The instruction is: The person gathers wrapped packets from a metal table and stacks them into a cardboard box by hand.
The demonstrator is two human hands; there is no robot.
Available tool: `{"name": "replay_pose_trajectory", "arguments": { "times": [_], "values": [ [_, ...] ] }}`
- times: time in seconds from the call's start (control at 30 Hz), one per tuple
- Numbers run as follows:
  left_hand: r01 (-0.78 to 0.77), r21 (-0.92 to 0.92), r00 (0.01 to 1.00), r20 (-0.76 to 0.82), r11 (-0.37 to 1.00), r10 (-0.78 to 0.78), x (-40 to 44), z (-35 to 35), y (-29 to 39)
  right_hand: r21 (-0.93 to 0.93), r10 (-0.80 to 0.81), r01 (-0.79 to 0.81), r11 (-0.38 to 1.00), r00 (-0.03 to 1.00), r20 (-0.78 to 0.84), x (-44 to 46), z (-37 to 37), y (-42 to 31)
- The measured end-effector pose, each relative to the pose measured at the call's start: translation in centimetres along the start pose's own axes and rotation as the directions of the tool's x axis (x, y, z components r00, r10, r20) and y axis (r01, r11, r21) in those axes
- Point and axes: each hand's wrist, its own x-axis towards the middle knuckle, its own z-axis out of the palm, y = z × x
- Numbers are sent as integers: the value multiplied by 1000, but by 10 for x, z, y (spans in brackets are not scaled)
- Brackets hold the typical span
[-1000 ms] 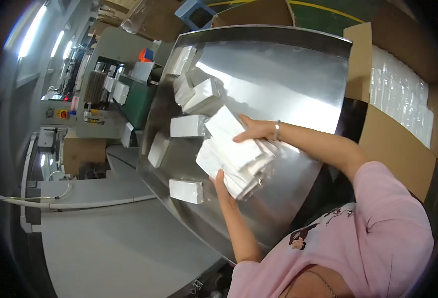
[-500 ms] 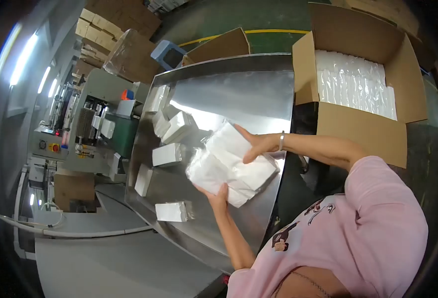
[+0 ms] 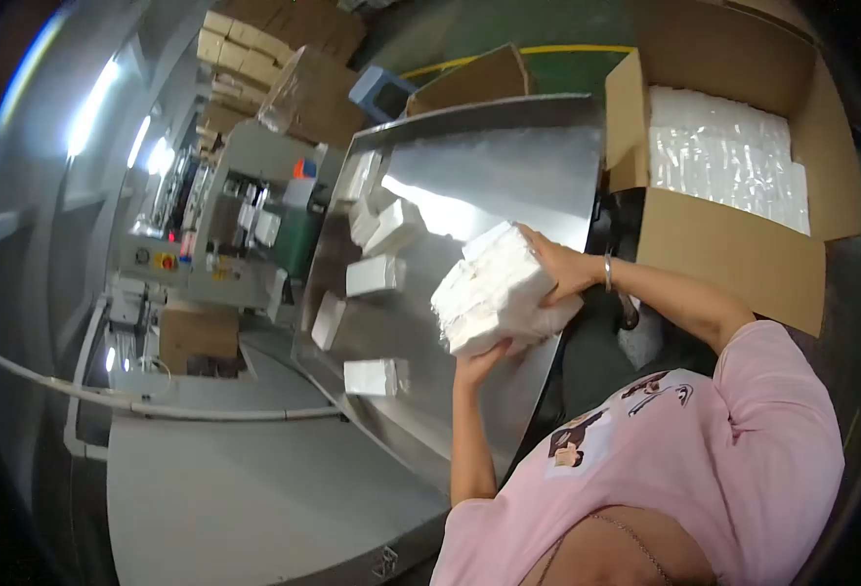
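Note:
Between my two hands is a bundle of white packs (image 3: 494, 291) in clear wrap, held above the near right part of the metal tray table (image 3: 538, 161). My left hand (image 3: 482, 363) grips it from below, with part of the fingers hidden under the packs. On the bundle's upper right side, my right hand (image 3: 565, 269) is closed round the edge, a bracelet at the wrist. Several loose white packs lie along the table's left side, among them one in the middle (image 3: 374, 276) and one nearer to me (image 3: 371, 377).
An open cardboard box (image 3: 733, 264) at the right holds rows of wrapped white packs (image 3: 718, 156). Beyond the table's far edge are a blue stool (image 3: 381, 95) and another carton (image 3: 474, 80). At the left stands a machine with a green belt (image 3: 297, 241).
The bundle has been tilted and pressed into a more compact block, its edges now facing the camera. Both hands still hold it. The camera view has shifted, bringing the box fully into sight.

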Motion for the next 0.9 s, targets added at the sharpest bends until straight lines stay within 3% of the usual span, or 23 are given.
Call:
{"name": "replay_pose_trajectory", "arguments": {
  "times": [0.07,0.13,0.2,0.27,0.37,0.43,0.5,0.53,0.6,0.67,0.7,0.73,0.8,0.83,0.87,0.9],
  "values": [
    [1,-24,999,47,1000,0,10,13,8,37,53,-51,998,997,-50,-23,-14,0],
    [-48,-136,999,12,990,50,22,43,40,250,137,-108,962,985,-101,-47,-46,-21],
    [-74,-236,996,21,969,81,35,81,77,519,303,-192,833,943,-136,-74,-82,-35],
    [-89,-323,991,62,942,115,59,118,110,602,344,-112,791,894,-286,-100,-111,-27],
    [-172,-117,968,162,978,190,132,177,143,581,355,31,813,765,-537,-141,-171,-10],
    [-476,-41,844,262,879,469,177,233,189,490,347,69,869,622,-702,-168,-219,0],
    [-678,100,732,178,728,658,207,294,240,367,303,42,929,484,-821,-194,-272,6],
    [-779,102,625,191,618,757,230,319,254,376,308,119,919,379,-872,-205,-291,28],
    [-847,279,506,168,452,846,271,372,267,457,449,-1,890,189,-873,-229,-335,65],
    [-837,184,541,137,516,830,307,417,268,252,254,35,967,-49,-966,-233,-364,97],
    [-863,201,492,129,463,861,334,441,255,176,175,12,984,-176,-969,-230,-375,112],
    [-835,265,528,138,483,838,355,461,240,239,172,-243,940,-268,-948,-232,-380,136],
    [-755,400,614,155,519,774,384,496,210,396,105,-655,643,-438,-893,-241,-380,200],
    [-677,526,679,179,515,712,392,506,198,526,270,-657,541,-457,-848,-238,-380,220],
    [-595,590,759,191,546,622,399,518,183,457,216,-831,318,-406,-888,-230,-375,243],
    [-504,655,832,193,563,520,408,530,166,417,223,-896,151,-380,-898,-215,-372,254]
  ]
}}
